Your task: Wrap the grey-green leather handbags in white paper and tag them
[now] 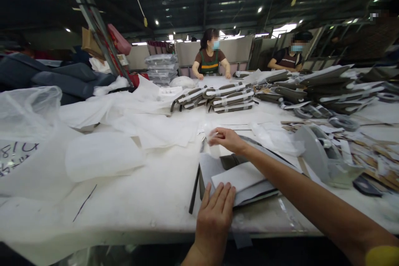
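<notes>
My left hand [215,212] lies with its fingers flat on the near edge of a folded grey-brown bag piece [229,162]. A folded sheet of white foam [238,176] rests on that piece, partly under my fingertips. Above its far left corner, my right hand [227,139] is closed in a pinch on what looks like a small piece of clear film [207,131]. A dark strap [194,189] sticks out along the left side of the bag piece. My right forearm hides part of its right side.
A grey tape dispenser [324,153] stands to the right, beside paper scraps [374,145]. White foam sheets [102,153] and a marked plastic bag [28,145] lie to the left. Strapped bundles [232,97] are stacked farther back. Across the table, two masked people [212,56] work.
</notes>
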Motion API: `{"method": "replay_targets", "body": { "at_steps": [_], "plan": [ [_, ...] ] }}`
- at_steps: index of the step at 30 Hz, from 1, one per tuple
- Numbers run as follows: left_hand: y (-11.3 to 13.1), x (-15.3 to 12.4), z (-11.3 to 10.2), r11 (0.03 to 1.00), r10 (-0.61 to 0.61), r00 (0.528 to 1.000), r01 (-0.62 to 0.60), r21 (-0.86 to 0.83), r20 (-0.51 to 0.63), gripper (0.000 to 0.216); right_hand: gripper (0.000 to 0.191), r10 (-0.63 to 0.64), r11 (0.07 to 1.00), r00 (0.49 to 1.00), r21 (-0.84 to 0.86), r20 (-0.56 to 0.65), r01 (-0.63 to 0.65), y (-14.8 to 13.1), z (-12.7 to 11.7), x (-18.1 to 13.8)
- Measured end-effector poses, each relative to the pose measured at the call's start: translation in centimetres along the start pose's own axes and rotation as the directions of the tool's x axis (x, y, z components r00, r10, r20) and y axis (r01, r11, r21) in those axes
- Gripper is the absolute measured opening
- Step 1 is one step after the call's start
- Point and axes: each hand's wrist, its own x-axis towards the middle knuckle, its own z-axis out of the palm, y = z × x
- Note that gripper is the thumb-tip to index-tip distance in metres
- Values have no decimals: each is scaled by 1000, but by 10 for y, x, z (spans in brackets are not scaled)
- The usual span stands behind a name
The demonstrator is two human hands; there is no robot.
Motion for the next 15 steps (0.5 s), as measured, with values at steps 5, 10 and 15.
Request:
{"method": "replay_targets", "body": {
  "at_steps": [5, 10, 15],
  "plan": [
    [-6, -2, 0, 999, 9, 1000, -7, -49, 26, 38, 20, -125, 967, 983, -207, 136, 151, -11, 4, -67],
    [-6, -4, 0, 996, -6, 1000, 8, -90, 21, 34, 31, -281, 825, 936, -445, 214, 350, -3, 10, -126],
    [-4, -10, 4, 986, -71, 997, 73, -151, 21, 32, 38, -427, 674, 883, -583, 195, 454, 2, 15, -154]
  ]
}}
